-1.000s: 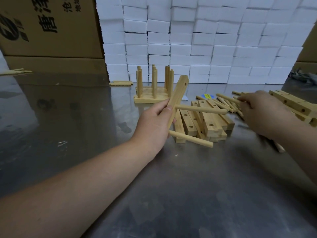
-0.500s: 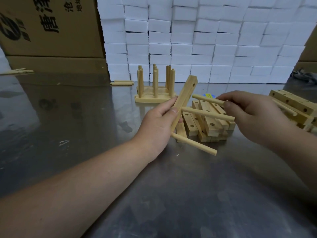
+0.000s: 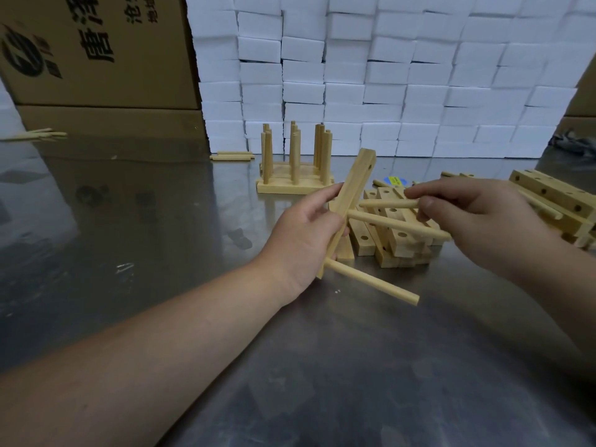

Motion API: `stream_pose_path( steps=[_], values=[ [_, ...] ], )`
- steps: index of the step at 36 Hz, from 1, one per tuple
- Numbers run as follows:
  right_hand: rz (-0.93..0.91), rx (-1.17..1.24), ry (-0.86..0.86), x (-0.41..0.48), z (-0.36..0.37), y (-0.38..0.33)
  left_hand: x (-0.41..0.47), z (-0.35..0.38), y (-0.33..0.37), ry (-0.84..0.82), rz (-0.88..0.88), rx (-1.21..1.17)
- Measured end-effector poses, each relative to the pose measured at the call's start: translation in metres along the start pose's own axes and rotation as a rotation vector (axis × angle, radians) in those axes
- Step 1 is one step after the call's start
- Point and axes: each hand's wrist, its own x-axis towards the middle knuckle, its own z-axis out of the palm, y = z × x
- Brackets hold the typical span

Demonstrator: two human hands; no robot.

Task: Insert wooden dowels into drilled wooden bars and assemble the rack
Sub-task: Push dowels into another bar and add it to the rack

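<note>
My left hand [image 3: 303, 233] grips a drilled wooden bar [image 3: 353, 188], tilted with its top end up and to the right. Two dowels stick out of the bar toward the right: a lower dowel [image 3: 374, 280] and a middle dowel [image 3: 396, 224]. An open hole shows near the bar's top end. My right hand [image 3: 474, 217] pinches a loose dowel [image 3: 388, 203] between thumb and fingers, its free tip pointing left at the bar, a short gap away. Behind both hands lies a pile of drilled bars [image 3: 400, 245] on the metal table [image 3: 322, 366].
A finished rack [image 3: 295, 175] with several upright dowels stands at the back centre. More drilled bars [image 3: 554, 196] lie at the right edge, loose dowels [image 3: 232, 155] at the back left. White foam blocks [image 3: 387, 75] and cardboard boxes [image 3: 96, 53] wall the far side.
My right hand lifted a dowel from the pile at the right and carried it left toward the bar. My left hand raised the bar slightly and held its tilt.
</note>
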Motion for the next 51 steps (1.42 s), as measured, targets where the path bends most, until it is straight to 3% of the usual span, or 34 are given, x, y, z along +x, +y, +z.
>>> stream_pose_path(
  steps=[10,26,51],
  values=[
    [0.015,0.018,0.077,0.0012,-0.0001,0.0009,0.0012,0.0007,-0.0022,0.010,-0.010,0.031],
    [0.013,0.002,-0.027,-0.0016,0.0028,-0.0021,0.0008,-0.0008,-0.0028,-0.017,-0.012,0.079],
    [-0.016,-0.052,0.029,-0.0015,0.0033,-0.0032,0.0007,0.0004,-0.0016,0.028,-0.011,0.084]
  ],
)
